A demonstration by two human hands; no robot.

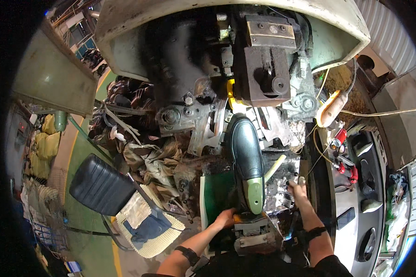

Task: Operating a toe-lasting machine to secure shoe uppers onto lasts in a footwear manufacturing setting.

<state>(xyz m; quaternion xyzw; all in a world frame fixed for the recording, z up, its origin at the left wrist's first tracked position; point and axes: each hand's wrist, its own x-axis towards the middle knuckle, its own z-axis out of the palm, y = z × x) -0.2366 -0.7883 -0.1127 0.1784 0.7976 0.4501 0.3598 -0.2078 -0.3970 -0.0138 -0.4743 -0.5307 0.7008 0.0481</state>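
Scuffed curved hood [309, 10], smooth black shoe [246, 147] on rounded green last [255, 195]

I am seeing a black shoe [246, 145] sitting on a pale green last [255, 196], its toe pointing into the machine [267, 76]; my left fingers [227, 215] are resting near the last, my right fingers [293, 185] lying farther right, well apart.

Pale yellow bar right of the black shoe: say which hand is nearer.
Right. The right hand is just right of the pale yellow bar, slightly lower; the left hand is farther down, left of the green last.
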